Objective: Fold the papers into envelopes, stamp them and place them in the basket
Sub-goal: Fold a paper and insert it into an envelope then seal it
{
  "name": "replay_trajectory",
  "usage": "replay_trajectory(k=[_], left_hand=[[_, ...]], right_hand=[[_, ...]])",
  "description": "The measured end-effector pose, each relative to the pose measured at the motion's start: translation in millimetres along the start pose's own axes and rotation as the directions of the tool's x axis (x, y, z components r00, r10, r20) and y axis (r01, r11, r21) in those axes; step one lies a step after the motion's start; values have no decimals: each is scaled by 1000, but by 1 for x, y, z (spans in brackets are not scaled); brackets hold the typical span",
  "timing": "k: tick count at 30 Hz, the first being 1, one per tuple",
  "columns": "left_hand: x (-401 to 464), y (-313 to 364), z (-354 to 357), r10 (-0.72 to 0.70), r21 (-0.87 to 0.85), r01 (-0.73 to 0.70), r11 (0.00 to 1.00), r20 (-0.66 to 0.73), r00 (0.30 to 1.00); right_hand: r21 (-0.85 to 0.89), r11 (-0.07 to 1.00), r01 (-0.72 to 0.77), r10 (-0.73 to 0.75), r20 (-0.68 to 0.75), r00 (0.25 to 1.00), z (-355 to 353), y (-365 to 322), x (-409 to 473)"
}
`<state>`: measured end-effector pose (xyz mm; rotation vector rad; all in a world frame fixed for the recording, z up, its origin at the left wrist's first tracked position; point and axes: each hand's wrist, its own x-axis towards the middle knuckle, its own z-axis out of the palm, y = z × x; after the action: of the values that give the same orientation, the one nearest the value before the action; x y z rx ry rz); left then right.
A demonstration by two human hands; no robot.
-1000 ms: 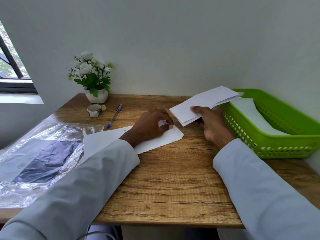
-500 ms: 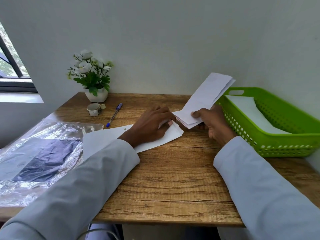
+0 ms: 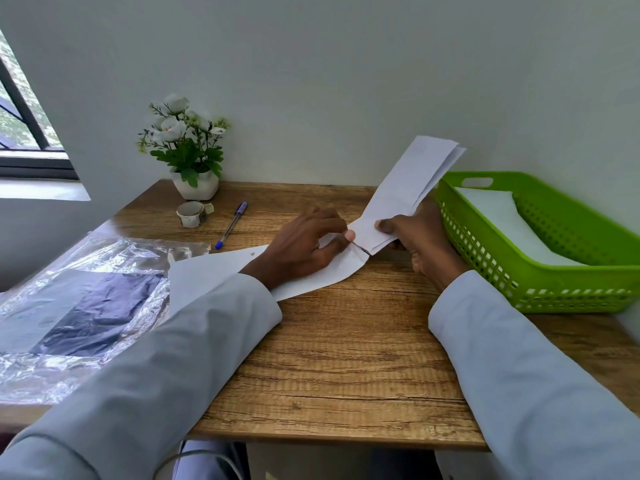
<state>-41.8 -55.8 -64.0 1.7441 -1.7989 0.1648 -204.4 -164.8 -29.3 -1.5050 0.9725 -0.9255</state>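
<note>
Insertion step: the right hand [image 3: 415,237] pinches the folded paper [image 3: 405,188] at the mouth of the envelope [image 3: 311,275], which the left hand [image 3: 304,247] pinches open; next, slide it in squarely.

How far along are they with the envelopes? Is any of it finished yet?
Some white paper already lies in the green basket, so at least one piece looks done. In hand: the right hand holds a folded paper tilted up, its lower end at the envelope the left hand holds on the table. Stamping and basketing this one are left; no stamp shows.
</note>
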Motion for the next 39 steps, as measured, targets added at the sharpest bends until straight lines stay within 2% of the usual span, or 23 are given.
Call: replay_trajectory(k=[6,10,14,17,20,22,24,29,34,39], left_hand=[[-1,10,2,-21,151,13,988,51,998],[-2,14,7,-9,114,7,993,14,1000],[-2,18,0,-30,63,30,998,2,1000],[-5,22,-10,-153,60,145,988,161,975],[-4,21,-18,-277,174,226,958,387,880],[-4,22,-24,-336,216,263,940,458,823],[-4,22,-31,-374,238,294,926,458,807],[-5,18,-34,-342,234,265,935,411,845],[-6,12,-35,-230,151,197,969,250,941],[-12,15,-40,-193,113,170,979,240,951]], right_hand=[[-48,997,65,-67,-45,997,13,-1,0],[-79,990,117,-122,-61,991,25,4,-10],[61,998,19,-23,54,998,29,10,-19],[179,977,-114,94,116,989,25,10,-16],[313,922,-228,186,160,969,20,7,-14],[353,895,-272,218,186,958,20,5,-15],[376,885,-273,210,201,957,22,3,-18],[444,870,-216,145,190,971,24,-1,-26],[339,929,-147,104,143,984,24,0,-33],[378,915,-142,114,96,989,28,2,-35]])
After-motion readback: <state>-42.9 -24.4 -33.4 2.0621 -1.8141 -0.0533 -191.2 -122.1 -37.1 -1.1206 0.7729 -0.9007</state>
